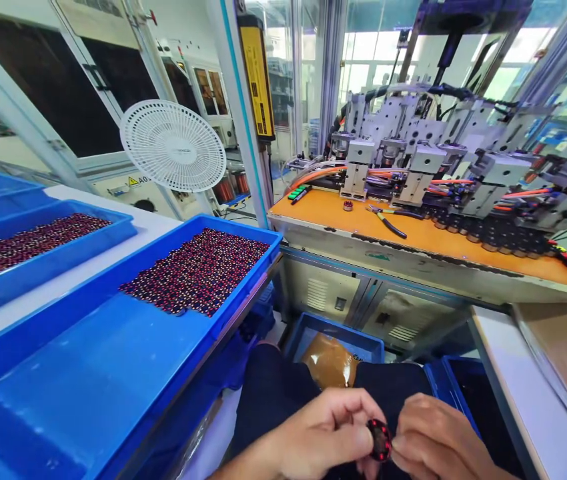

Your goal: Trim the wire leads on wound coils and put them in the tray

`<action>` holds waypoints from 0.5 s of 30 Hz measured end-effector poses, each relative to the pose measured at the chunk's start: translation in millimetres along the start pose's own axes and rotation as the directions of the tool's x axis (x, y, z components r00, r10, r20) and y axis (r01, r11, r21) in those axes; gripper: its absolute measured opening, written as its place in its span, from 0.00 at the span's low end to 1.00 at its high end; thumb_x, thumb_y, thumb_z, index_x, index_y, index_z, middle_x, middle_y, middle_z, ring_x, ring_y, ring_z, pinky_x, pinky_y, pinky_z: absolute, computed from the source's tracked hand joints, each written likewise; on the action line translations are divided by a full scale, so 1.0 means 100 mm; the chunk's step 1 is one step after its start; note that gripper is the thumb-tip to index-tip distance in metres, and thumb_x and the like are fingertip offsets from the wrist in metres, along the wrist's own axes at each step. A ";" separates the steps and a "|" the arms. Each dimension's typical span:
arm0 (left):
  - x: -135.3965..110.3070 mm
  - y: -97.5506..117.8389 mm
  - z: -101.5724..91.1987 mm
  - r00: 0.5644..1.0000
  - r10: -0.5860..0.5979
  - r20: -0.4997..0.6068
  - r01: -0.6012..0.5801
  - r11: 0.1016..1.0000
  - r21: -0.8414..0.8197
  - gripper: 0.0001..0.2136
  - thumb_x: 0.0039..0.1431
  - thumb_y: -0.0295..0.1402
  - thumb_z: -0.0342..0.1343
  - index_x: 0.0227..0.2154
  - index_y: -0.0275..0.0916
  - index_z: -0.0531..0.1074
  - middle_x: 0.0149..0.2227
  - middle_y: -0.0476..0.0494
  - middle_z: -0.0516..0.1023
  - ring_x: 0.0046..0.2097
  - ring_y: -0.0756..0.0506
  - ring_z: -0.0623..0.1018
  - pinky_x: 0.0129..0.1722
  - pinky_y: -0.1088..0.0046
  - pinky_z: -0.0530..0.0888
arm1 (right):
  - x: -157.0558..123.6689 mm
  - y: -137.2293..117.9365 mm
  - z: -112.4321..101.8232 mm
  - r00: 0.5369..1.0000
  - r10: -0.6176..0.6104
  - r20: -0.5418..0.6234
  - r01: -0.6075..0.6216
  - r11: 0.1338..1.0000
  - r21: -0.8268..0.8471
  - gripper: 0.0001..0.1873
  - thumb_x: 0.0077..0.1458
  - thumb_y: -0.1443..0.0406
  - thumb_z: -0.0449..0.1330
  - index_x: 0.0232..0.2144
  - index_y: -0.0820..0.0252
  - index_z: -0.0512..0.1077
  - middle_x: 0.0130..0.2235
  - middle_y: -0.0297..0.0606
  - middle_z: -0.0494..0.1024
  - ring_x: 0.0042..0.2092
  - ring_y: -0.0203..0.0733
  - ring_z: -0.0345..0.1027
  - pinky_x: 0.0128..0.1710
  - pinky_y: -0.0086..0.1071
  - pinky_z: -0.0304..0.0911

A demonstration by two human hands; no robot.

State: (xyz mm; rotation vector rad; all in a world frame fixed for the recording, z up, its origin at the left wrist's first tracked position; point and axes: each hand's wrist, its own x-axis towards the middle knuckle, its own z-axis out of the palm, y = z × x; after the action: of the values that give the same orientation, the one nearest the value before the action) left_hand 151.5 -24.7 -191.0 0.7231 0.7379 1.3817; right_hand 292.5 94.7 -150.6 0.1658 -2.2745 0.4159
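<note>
Both hands [321,433] [438,437] seemingly touch one dark piece [379,440].

Dark navy trousers [269,393] are worn, and both hands [324,432] [433,433] are bare.

On the orange worktop [324,208] I make out, from here, a green-and-black item [297,193] by the left corner, a small round part [348,206], splayed pliers [393,227] reaching near the front edge, dark cylinders [501,237] massed toward the right end and machine fixtures [416,170] behind, while the white table [152,229] bears blue trays [88,360].
</note>
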 end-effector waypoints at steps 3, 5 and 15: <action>-0.01 -0.03 -0.02 0.999 0.030 -0.033 -0.029 0.999 0.021 0.18 0.51 0.45 0.67 0.35 0.36 0.71 0.23 0.53 0.71 0.22 0.56 0.70 0.24 0.84 0.66 | 0.01 0.01 0.02 1.000 0.001 -0.002 -0.002 0.996 -0.085 0.14 0.69 0.65 0.48 0.30 0.57 0.65 0.22 0.30 0.73 0.21 0.31 0.65 0.23 0.26 0.64; 0.01 -0.08 -0.04 0.990 0.132 -0.052 -0.131 0.991 0.020 0.14 0.55 0.39 0.66 0.38 0.38 0.70 0.24 0.53 0.72 0.21 0.57 0.71 0.24 0.84 0.69 | 0.00 0.02 0.03 1.000 0.020 -0.006 -0.021 0.993 -0.115 0.14 0.69 0.66 0.48 0.31 0.58 0.66 0.23 0.31 0.73 0.22 0.31 0.67 0.24 0.25 0.64; 0.02 -0.07 0.04 0.873 0.485 -0.054 -0.480 0.835 -0.269 0.11 0.44 0.23 0.72 0.28 0.38 0.76 0.39 0.47 0.82 0.50 0.44 0.79 0.52 0.68 0.71 | 0.03 0.04 -0.01 0.990 0.140 0.003 -0.139 0.987 -0.083 0.09 0.67 0.67 0.51 0.32 0.58 0.67 0.25 0.32 0.74 0.26 0.31 0.71 0.26 0.22 0.68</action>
State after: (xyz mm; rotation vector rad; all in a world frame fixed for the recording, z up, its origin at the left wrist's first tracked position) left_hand 158.7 -23.0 -194.4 0.7250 0.3403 1.8937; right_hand 290.3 98.7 -149.0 -0.0342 -2.3151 0.3929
